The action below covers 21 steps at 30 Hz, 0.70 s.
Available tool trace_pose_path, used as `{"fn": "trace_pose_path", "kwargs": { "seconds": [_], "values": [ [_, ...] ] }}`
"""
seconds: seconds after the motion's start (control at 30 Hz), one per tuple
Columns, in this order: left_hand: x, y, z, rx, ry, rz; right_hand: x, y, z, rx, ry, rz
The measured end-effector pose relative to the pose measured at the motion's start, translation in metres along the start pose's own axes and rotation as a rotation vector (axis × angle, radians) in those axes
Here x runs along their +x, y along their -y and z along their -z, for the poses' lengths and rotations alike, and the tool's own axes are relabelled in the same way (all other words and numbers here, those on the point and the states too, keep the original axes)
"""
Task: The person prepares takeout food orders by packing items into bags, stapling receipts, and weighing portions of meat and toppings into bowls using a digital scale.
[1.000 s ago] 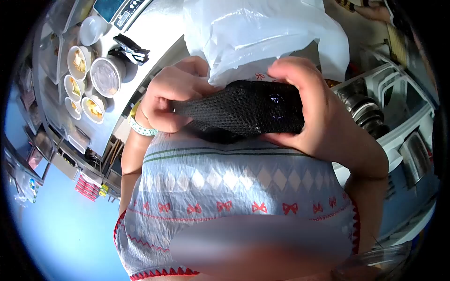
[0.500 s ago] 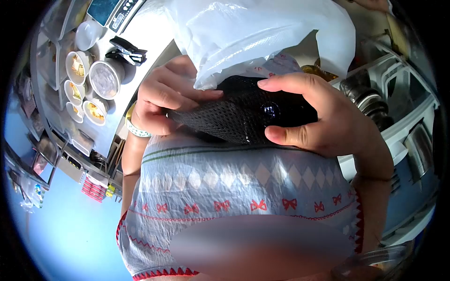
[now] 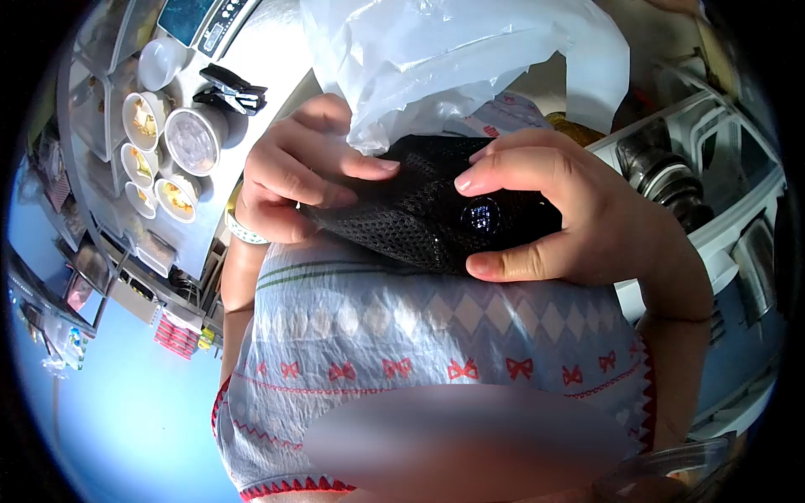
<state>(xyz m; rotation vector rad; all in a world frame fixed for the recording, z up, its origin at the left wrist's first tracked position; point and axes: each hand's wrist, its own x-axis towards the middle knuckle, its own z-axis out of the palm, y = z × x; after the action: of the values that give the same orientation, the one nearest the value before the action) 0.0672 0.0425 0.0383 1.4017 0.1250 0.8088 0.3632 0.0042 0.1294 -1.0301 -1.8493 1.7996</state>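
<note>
Both hands are on a black mesh fabric item held in front of the apron; its exact kind I cannot make out. A small round glossy disc with tiny lit specks shows on its dark right side. My left hand pinches the mesh's left edge, fingers bent. On the right, my right hand curves around the item, its thumb low on the near edge and its fingers above. A white plastic bag lies just beyond, its crumpled edge touching the black item near my left fingertips.
To the left, a counter holds small cups of food, a lidded round tub, a black clip and a scale. Dark stacked containers sit in a white rack at right. Beneath is a blue floor.
My right fingers have come down and closed nearer to the thumb on the black mesh item. The mesh has bunched and sagged slightly. The plastic bag's edge has shifted a little.
</note>
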Motion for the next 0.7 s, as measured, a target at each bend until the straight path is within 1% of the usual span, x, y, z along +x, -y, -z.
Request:
{"fn": "trace_pose_path", "kwargs": {
  "seconds": [0.07,0.17,0.27,0.37,0.47,0.5,0.53,0.57,0.6,0.67,0.7],
  "values": [
    [0.004,0.001,-0.001,0.009,0.011,-0.027,0.000,-0.002,0.000,-0.029,-0.004,0.099],
    [0.005,-0.001,-0.003,0.001,-0.023,-0.032,0.000,-0.001,-0.002,-0.067,-0.002,0.128],
    [0.007,-0.001,-0.001,0.029,0.021,-0.046,-0.001,-0.001,-0.002,-0.049,0.003,0.110],
    [0.010,-0.001,-0.001,0.013,0.005,-0.064,-0.003,-0.001,-0.002,-0.099,0.024,0.117],
    [0.007,-0.003,0.003,0.031,0.059,-0.032,-0.003,0.001,-0.002,-0.099,0.018,0.123],
    [0.005,-0.002,0.004,-0.007,0.034,0.009,-0.002,0.002,-0.001,-0.100,0.018,0.125],
    [0.002,-0.002,0.004,-0.043,0.005,0.049,0.000,0.003,0.000,-0.037,-0.030,0.030],
    [-0.004,-0.001,-0.001,-0.091,-0.100,0.117,0.004,0.006,0.002,0.021,-0.069,-0.056],
    [-0.011,0.000,-0.006,-0.146,-0.210,0.179,0.007,-0.008,0.010,0.015,-0.064,-0.022],
    [-0.009,-0.005,-0.004,-0.081,-0.337,0.383,0.011,-0.034,0.024,0.003,-0.054,0.048],
    [-0.001,-0.006,-0.003,-0.064,-0.385,0.496,0.020,-0.057,0.032,-0.148,-0.096,0.121]
  ]
}}
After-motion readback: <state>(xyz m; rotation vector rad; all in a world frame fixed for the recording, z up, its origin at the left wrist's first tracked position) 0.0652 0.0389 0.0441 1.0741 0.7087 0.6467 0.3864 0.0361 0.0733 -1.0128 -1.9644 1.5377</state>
